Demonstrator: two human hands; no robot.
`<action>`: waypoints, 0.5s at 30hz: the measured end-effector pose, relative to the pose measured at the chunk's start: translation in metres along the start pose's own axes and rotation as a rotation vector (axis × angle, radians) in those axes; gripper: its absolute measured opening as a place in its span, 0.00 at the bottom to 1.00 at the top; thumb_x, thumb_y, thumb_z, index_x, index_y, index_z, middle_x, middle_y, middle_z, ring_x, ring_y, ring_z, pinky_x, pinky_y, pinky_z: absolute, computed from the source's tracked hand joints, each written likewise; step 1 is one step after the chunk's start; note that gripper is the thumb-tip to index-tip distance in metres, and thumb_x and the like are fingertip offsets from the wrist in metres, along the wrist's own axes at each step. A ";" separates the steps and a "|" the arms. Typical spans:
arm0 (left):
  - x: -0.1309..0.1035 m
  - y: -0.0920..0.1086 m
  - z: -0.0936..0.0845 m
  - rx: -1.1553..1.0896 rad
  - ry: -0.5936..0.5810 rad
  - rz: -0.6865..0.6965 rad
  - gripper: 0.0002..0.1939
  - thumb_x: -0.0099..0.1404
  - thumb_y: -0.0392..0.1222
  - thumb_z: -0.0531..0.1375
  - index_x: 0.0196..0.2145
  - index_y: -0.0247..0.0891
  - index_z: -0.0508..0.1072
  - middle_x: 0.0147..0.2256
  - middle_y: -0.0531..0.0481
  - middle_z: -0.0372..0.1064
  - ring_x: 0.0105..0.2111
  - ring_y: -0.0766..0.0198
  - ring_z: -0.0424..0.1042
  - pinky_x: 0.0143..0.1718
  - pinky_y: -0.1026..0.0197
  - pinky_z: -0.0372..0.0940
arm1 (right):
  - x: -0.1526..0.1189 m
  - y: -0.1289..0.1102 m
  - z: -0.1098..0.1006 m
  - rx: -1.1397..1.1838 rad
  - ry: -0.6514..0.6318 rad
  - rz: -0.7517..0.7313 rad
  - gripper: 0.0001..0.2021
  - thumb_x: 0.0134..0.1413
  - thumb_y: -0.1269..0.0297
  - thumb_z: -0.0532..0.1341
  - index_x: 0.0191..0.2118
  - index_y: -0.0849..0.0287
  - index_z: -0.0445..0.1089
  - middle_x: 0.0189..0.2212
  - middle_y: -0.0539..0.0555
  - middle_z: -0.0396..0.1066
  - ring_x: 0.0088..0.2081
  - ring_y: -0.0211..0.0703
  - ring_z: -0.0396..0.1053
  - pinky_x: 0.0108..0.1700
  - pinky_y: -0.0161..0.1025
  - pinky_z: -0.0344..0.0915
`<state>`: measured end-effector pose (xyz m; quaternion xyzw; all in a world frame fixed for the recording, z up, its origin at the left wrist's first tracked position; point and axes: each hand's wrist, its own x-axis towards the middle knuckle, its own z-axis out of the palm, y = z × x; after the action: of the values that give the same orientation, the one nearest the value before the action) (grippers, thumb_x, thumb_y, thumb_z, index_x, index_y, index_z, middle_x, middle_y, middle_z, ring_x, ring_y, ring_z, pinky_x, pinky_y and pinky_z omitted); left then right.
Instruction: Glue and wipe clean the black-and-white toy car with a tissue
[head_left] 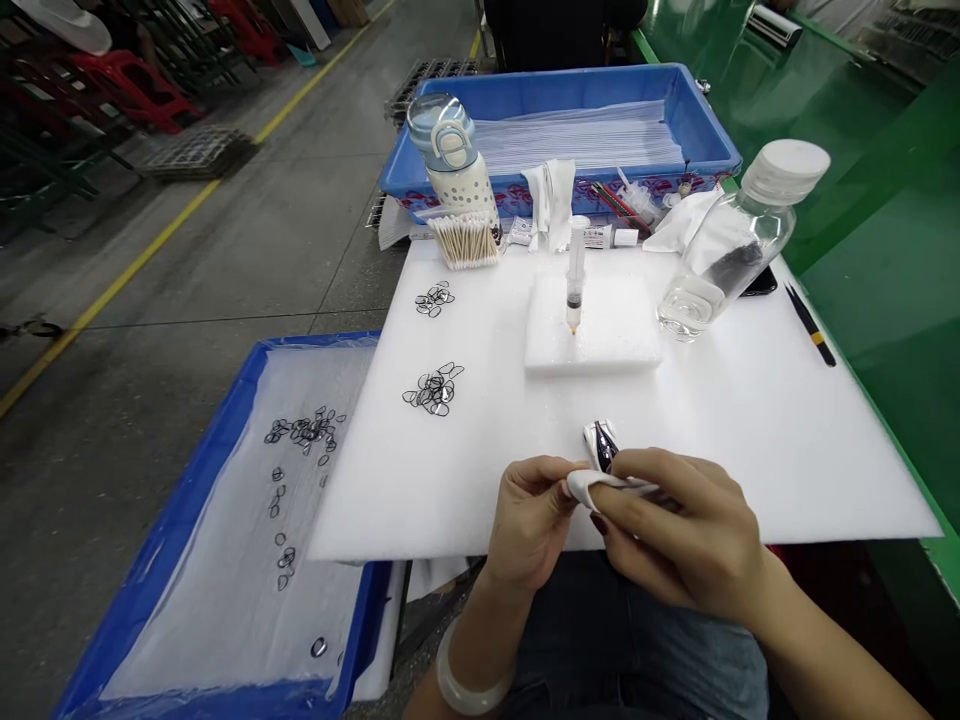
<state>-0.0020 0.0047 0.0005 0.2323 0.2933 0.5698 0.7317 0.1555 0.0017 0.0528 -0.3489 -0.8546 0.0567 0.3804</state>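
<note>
Nearest the camera, jeans (675,640) on the person's lap, plus a white bangle (469,672) round the left wrist. Both hands met above the front edge of the tabletop (750,420). White cloth (592,486) sat between them, wrapped over a fingertip of the right hand (686,525); the left hand (531,515) pinched it at its left end, thumb and fingers closed. Right hand gripped the rest, fingers bent and pointing left. Left forearm rose steeply from the bottom; right forearm slanted in from lower right.

Just beyond the fingers, a black-and-white item (602,440), partly hidden by the right hand. Tabletop's front edge ran under the hands; its left edge slanted beside a lower blue tray (191,500) with scattered black rings (311,430). White surface stretched left of the hands up to a ring pile (435,390), and right of them toward the green-side edge.

Farther: foam block (544,325) with an upright syringe (575,285), second ring pile (434,299) at left, clear bottle (731,260) tilted in view to the right, tweezers (811,328) near the right edge. Behind: cotton swabs (465,242), patterned tumbler (459,180), tube (600,237), then a large blue bin (622,85) holding white strips (577,138).
</note>
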 end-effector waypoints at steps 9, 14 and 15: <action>0.001 0.000 0.002 -0.001 -0.012 0.026 0.08 0.50 0.45 0.75 0.28 0.45 0.83 0.25 0.54 0.79 0.26 0.71 0.78 0.30 0.74 0.73 | -0.013 0.013 -0.029 0.030 -0.016 0.274 0.07 0.61 0.75 0.59 0.42 0.59 0.72 0.35 0.51 0.69 0.25 0.27 0.62 0.26 0.29 0.59; -0.001 0.001 0.001 0.043 -0.035 0.033 0.08 0.53 0.46 0.74 0.31 0.45 0.83 0.27 0.53 0.79 0.27 0.72 0.77 0.31 0.75 0.73 | -0.039 0.018 -0.018 0.095 -0.278 0.522 0.08 0.65 0.70 0.57 0.37 0.59 0.73 0.30 0.50 0.68 0.24 0.29 0.64 0.25 0.31 0.59; -0.002 0.003 -0.001 0.071 -0.042 0.040 0.08 0.54 0.46 0.73 0.33 0.45 0.83 0.28 0.52 0.79 0.27 0.71 0.77 0.32 0.74 0.73 | -0.042 0.018 -0.015 0.098 -0.293 0.546 0.08 0.65 0.69 0.56 0.38 0.59 0.74 0.30 0.50 0.68 0.25 0.30 0.65 0.25 0.31 0.59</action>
<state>-0.0045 0.0034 0.0021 0.2758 0.2931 0.5685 0.7175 0.1955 -0.0148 0.0312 -0.5349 -0.7713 0.2475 0.2403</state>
